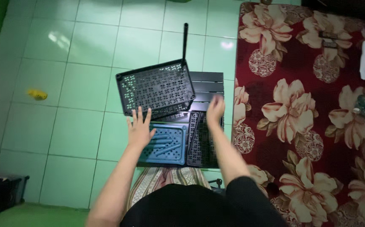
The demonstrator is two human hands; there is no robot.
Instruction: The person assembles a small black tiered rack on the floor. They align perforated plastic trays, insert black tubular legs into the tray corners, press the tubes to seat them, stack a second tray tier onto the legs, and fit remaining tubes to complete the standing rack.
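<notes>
Perforated black plastic panel, tilted up on its near edge over a stack of similar parts on the green tiled floor, looks thin, light and fairly stiff, though its lattice of cut-outs probably lets it flex and could crack if twisted. A slim black post rises from its far right corner. The left hand is spread open, fingers straight, just below the panel's near edge and over a blue perforated tray holding loose blue rods; it grips nothing. The right hand is blurred, raised over a dark slatted panel and a second black perforated panel lying flat; whether it is loose or closing cannot be told. Smooth plastic of this kind is likely a little slippery, so the solid rim along the long edges seems the soundest place to take hold, one hand on each side, rather than the holes. A red floral carpet borders the stack on the right.
</notes>
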